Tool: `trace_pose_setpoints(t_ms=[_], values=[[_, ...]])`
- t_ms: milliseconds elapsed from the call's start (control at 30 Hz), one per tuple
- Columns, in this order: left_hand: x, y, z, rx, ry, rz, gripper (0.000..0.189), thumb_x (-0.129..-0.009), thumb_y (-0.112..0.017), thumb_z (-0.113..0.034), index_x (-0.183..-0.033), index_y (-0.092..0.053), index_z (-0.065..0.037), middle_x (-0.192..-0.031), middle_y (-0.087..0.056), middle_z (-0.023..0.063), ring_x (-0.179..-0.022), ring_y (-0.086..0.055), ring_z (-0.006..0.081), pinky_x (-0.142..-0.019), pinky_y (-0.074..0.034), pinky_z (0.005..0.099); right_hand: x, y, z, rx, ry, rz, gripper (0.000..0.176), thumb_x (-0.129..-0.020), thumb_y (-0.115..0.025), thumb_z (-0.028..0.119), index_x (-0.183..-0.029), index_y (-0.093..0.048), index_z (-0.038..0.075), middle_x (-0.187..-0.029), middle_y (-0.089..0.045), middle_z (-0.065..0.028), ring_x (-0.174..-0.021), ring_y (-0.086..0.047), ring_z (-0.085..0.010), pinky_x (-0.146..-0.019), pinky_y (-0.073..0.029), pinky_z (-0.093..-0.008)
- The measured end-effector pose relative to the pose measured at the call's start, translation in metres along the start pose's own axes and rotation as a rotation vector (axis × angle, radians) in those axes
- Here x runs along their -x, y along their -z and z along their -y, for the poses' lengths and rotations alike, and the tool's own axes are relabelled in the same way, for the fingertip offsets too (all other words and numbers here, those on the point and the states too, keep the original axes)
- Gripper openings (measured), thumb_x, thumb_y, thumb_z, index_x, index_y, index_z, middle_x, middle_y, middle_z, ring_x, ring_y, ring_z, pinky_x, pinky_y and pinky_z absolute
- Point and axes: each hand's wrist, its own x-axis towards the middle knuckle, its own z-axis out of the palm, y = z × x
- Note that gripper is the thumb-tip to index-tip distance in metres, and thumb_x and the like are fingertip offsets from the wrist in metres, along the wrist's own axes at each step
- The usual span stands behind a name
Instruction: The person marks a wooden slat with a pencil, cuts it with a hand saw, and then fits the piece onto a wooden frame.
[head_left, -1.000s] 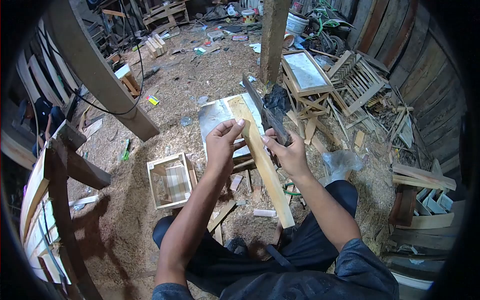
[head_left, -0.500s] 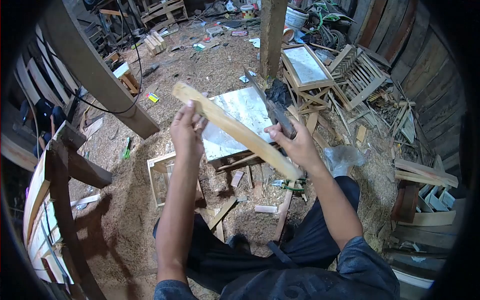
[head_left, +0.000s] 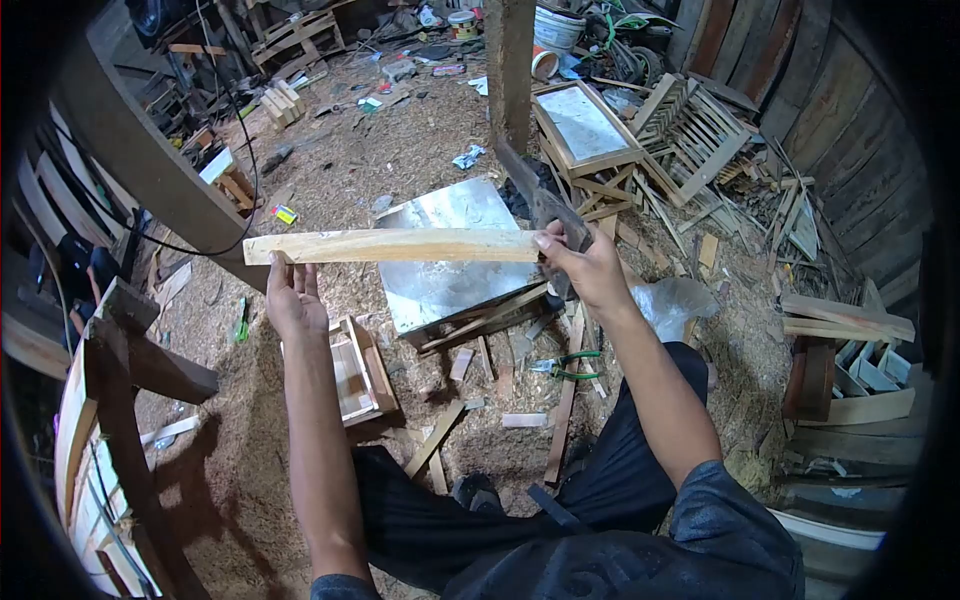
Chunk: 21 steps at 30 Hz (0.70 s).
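The board (head_left: 395, 246) lies almost level across the picture, from left of centre to the middle, with its broad pale face toward the camera. The left hand (head_left: 297, 305) holds it near its left end, fingers gripping along the lower edge. The right hand (head_left: 592, 268) has its fingers closed around the saw (head_left: 545, 195), with the thumb against the board's right end. The saw's blade slants toward the upper left, its tip in front of the foot of the post (head_left: 512, 80).

The board's left end overlaps the slanted beam (head_left: 150, 160) in the view. Behind and below the board is a box (head_left: 430, 300) with a worn, pale top, set at an angle; its top shows on both sides of the board. A small crate (head_left: 375, 360) is near the box's lower left corner, partly behind the left forearm. Below the box's front edge, wood scraps (head_left: 525, 420) and green-handled pliers (head_left: 565, 364) lie on the floor (head_left: 240, 390), between the person's knees and the box.

A clear plastic bag (head_left: 672, 300) is just beside the right forearm. The framed panel (head_left: 580, 120) stands above the right hand in the picture, its lower edge near the saw. The widest open stretch of shavings-covered floor runs from upper centre down the left side, between beam and box. Another person (head_left: 95, 262) is at the far left edge, well apart from both hands.
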Motion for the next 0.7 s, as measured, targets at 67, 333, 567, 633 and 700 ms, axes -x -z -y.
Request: trace_pose_setpoints(t_ms=[67,333,567,633,700], values=[[-0.006,0.004,0.003,0.027,0.0,-0.001,0.032,-0.1,-0.064,-0.026,-0.119,-0.061,-0.001,-0.11,-0.065,0.0082,-0.1,-0.065,0.0182,-0.082,-0.061,0.0284,0.004,-0.012,0.01,-0.095,-0.066,-0.063,0.022,-0.087,-0.077,0.007,-0.101,-0.06,0.003,-0.094,-0.065,-0.0025,-0.086,-0.063,-0.0095,-0.081,-0.052,-0.0252],[0.054,-0.034,0.02,-0.175,0.289,0.161,0.052,-0.101,-0.061,-0.033,-0.134,-0.043,0.002,-0.122,-0.059,0.0165,-0.115,-0.061,0.0276,-0.1,-0.055,0.0493,0.011,-0.021,0.014,0.016,0.211,0.145,0.026,-0.089,-0.074,0.004,-0.102,-0.052,0.007,-0.12,-0.068,-0.0178,-0.099,-0.064,-0.013,-0.09,-0.05,-0.0264],[0.05,-0.033,0.027,-0.03,0.337,0.325,0.046,-0.102,-0.05,-0.008,-0.141,-0.032,0.005,-0.141,-0.051,0.0279,-0.132,-0.052,0.0376,-0.103,-0.055,0.0461,0.019,-0.028,0.017,0.096,0.279,0.162,0.035,-0.088,-0.066,-0.007,-0.119,-0.05,0.0,-0.142,-0.052,-0.0277,-0.138,-0.048,-0.0269,-0.117,-0.037,-0.0403],[0.054,-0.035,0.028,-0.025,0.272,0.392,0.047,-0.102,-0.047,-0.005,-0.143,-0.029,0.006,-0.142,-0.05,0.0288,-0.132,-0.053,0.0375,-0.102,-0.056,0.0463,0.013,-0.027,0.004,-0.033,0.252,0.136,0.041,-0.089,-0.065,-0.008,-0.125,-0.047,-0.001,-0.148,-0.044,-0.0304,-0.142,-0.043,-0.0297,-0.12,-0.031,-0.0421],[0.049,-0.033,0.031,0.005,0.278,0.352,0.048,-0.101,-0.045,-0.002,-0.145,-0.027,0.005,-0.143,-0.049,0.0292,-0.133,-0.052,0.0366,-0.102,-0.055,0.0474,0.004,-0.021,-0.003,-0.231,0.233,0.027,0.039,-0.091,-0.063,-0.007,-0.125,-0.046,-0.001,-0.148,-0.042,-0.031,-0.141,-0.043,-0.0326,-0.121,-0.03,-0.0431]])
